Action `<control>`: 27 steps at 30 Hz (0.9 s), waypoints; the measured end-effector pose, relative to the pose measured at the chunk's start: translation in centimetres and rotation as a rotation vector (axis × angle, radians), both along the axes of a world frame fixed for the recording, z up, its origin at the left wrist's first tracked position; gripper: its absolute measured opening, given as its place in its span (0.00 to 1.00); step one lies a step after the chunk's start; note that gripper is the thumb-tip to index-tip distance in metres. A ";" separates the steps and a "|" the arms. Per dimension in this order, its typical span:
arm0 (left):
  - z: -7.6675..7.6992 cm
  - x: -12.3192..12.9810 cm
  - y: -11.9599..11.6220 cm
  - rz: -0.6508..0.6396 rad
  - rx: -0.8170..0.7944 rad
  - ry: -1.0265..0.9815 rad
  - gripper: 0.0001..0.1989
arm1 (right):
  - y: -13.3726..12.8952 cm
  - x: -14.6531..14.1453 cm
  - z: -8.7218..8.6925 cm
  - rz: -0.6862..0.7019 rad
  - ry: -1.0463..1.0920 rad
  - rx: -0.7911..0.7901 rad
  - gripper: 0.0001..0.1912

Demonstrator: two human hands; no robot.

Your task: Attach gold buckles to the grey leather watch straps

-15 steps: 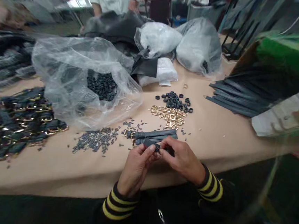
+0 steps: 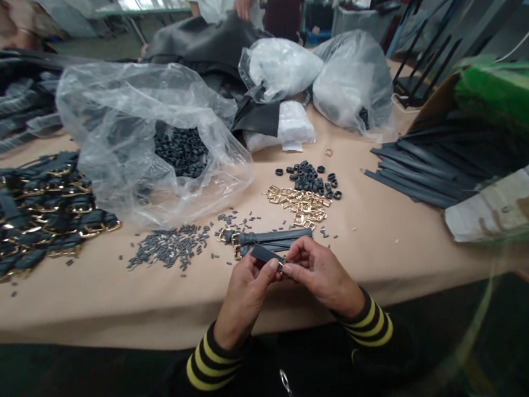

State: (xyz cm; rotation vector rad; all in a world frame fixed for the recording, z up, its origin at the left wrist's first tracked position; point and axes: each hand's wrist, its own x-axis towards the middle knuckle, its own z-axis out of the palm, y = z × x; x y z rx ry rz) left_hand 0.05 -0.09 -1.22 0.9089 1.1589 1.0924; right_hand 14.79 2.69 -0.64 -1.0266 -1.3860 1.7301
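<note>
My left hand (image 2: 244,295) is closed on a short dark strap (image 2: 265,254), its thumb pressed on top. My right hand (image 2: 322,274) pinches at the strap's right end, where a bit of gold metal, seemingly a buckle (image 2: 281,265), shows between the fingertips; most of it is hidden. Just beyond the hands lie several dark straps with gold buckles (image 2: 270,236). Farther back are a heap of loose gold buckles (image 2: 303,208) and a cluster of small black loops (image 2: 310,176). To the left spreads a pile of tiny dark pieces (image 2: 167,249).
A clear plastic bag (image 2: 127,118) of black loops lies open on the covered table (image 2: 143,311). Buckled straps (image 2: 36,209) are piled at left. Long dark strips (image 2: 415,168) spill from a box at right. Filled bags (image 2: 280,67) and a person's hand (image 2: 244,4) are at the back.
The strap in my left hand has turned so its flat face shows more. Gold metal now shows at my right fingertips. Across the table, the person's hand has shifted on the dark sheet.
</note>
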 end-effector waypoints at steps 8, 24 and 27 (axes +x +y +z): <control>0.7 0.3 -1.5 0.082 0.157 0.350 0.09 | 0.3 0.0 -0.2 -0.081 -0.186 0.134 0.10; 0.5 -1.5 -0.4 -0.307 -0.167 -0.339 0.10 | 0.5 0.4 1.6 0.138 -0.354 0.350 0.04; 0.5 -2.1 0.2 -0.307 -0.141 -0.271 0.10 | 1.1 0.7 1.7 0.177 -0.386 0.333 0.02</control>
